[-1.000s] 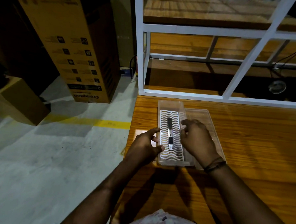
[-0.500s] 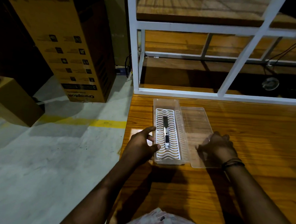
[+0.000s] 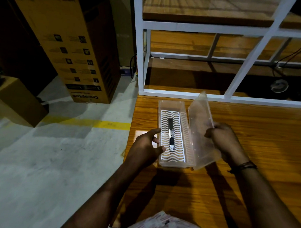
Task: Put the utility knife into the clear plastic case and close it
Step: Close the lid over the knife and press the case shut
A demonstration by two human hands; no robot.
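The utility knife [image 3: 171, 135], black and silver, lies lengthwise on the white wavy insert inside the clear plastic case [image 3: 169, 104]. The case stands on the wooden table near its left edge. Its clear lid [image 3: 199, 125] is hinged along the right side and is tilted up, roughly halfway between flat and upright. My right hand [image 3: 222, 140] grips the lid's outer edge. My left hand [image 3: 147, 146] rests against the case's left wall, thumb on the rim, fingers spread.
The wooden table [image 3: 246, 168] extends to the right and towards me. A white metal frame [image 3: 143, 62] stands at the table's far edge. A tall cardboard box [image 3: 71, 51] and a smaller box [image 3: 15, 100] stand on the concrete floor at left.
My right hand left the knife in the case, moved right to the flat lid, took its edge and lifted it up. My left hand stayed on the case.
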